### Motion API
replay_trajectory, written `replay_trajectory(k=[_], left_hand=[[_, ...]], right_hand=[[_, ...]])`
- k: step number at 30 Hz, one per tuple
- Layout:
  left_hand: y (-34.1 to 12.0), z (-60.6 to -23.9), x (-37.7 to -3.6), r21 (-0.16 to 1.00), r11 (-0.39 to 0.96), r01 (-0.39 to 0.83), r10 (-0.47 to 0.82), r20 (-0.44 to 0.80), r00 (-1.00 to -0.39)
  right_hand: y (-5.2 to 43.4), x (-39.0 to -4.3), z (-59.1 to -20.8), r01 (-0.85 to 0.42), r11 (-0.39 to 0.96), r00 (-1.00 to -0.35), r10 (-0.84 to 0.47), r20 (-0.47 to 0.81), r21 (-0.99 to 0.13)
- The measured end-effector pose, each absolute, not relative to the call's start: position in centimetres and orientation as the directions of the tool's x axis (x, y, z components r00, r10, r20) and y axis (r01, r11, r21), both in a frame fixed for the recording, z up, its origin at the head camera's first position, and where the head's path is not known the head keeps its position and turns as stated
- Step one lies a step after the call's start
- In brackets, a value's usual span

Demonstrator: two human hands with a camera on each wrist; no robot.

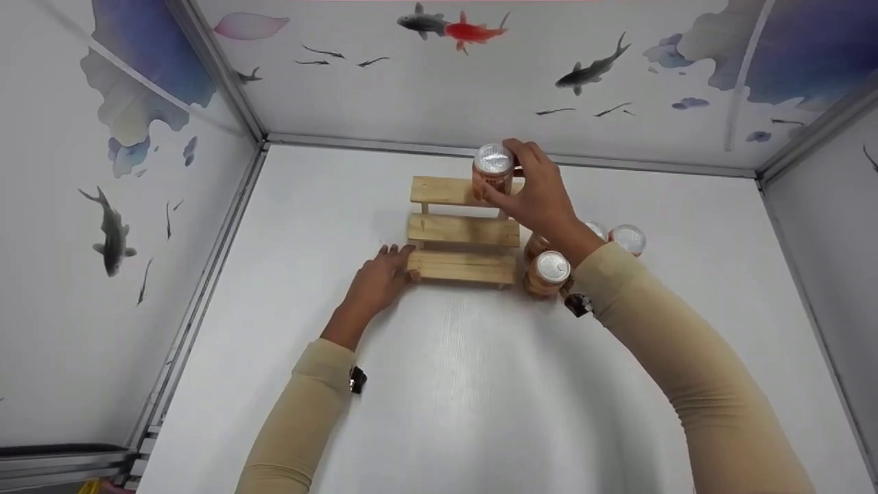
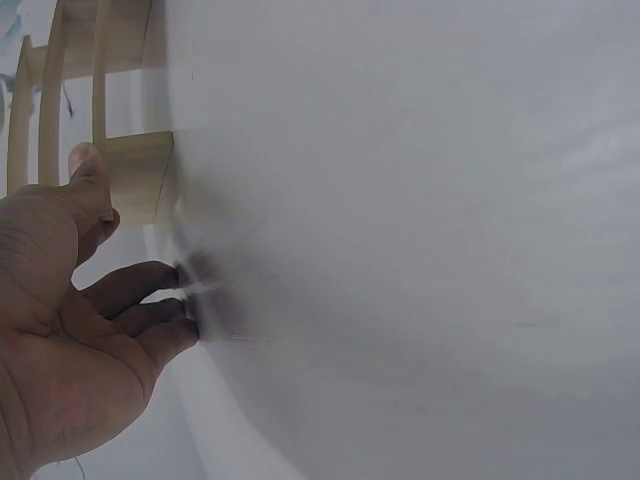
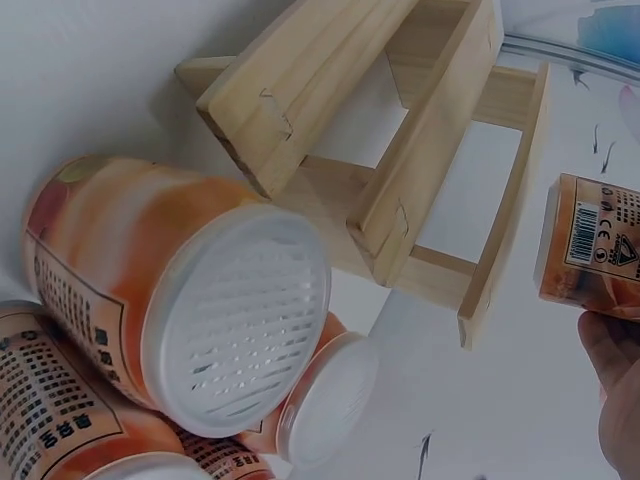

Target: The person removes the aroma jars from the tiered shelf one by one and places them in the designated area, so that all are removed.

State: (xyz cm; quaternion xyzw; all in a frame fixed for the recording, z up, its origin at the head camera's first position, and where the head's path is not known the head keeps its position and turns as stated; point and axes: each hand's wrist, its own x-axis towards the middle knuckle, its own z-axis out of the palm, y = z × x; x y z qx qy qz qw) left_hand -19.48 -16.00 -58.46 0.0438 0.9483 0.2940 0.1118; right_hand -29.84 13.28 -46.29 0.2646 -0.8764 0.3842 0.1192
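Observation:
A three-step wooden rack (image 1: 464, 230) stands near the back of the white table. My left hand (image 1: 376, 283) holds the left end of its lowest step. In the left wrist view, the thumb (image 2: 90, 172) lies against that board while the other fingers spread below it, close to the tabletop. With thumb and fingers, my right hand (image 1: 547, 199) grips an orange-labelled jar (image 1: 494, 160) with a clear lid, upright at the right part of the top step. The right wrist view has this jar (image 3: 598, 240) at its right edge, apart from the rack in that view.
Several similar orange jars stand right of the rack, the nearest jar (image 1: 551, 269) close beside the lowest step. Another jar (image 1: 627, 240) stands farther right, and my right forearm partly covers the group. A printed wall panel (image 1: 480, 89) rises behind the table.

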Motion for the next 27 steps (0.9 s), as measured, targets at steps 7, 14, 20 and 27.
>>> replay_trajectory(k=[7,14,20,27], left_hand=[[-16.1,-58.6,-19.4,0.569,0.822,0.028,0.152,-0.170,-0.974],[-16.1,-58.8,-19.4,0.568,0.822,0.040,0.155,-0.156,-0.975],[-16.2,-58.8,-19.5,0.565,0.824,0.047,0.161,-0.155,-0.975],[-16.1,-58.7,-19.4,0.577,0.816,0.027,0.150,-0.166,-0.975]], right_hand=[[15.5,-29.4,-46.5,-0.570,0.562,-0.821,-0.356,0.447,-0.599],[17.7,-28.4,-46.6,-0.546,0.570,-0.836,-0.324,0.443,-0.614],[19.8,-27.7,-46.9,-0.531,0.584,-0.843,-0.287,0.456,-0.614],[22.1,-26.8,-47.3,-0.517,0.582,-0.848,-0.252,0.465,-0.627]])
